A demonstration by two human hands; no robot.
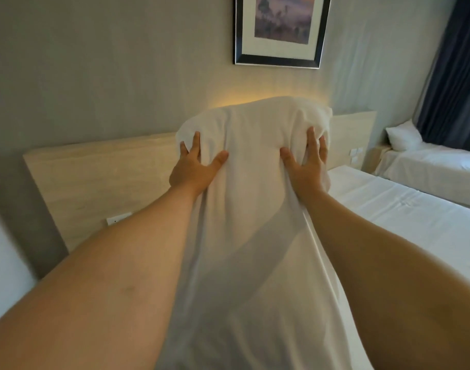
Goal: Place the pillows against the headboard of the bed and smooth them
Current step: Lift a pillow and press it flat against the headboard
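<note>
A pale wooden headboard (95, 177) runs along the grey wall, with the white-sheeted bed (404, 214) at right. A white pillow (250, 182) is held up lengthwise in front of the headboard, off the mattress (its case hangs loose toward the camera). The left hand (195, 166) and right hand (306, 161) each have a closed grip on the pillow's upper sides.
</note>
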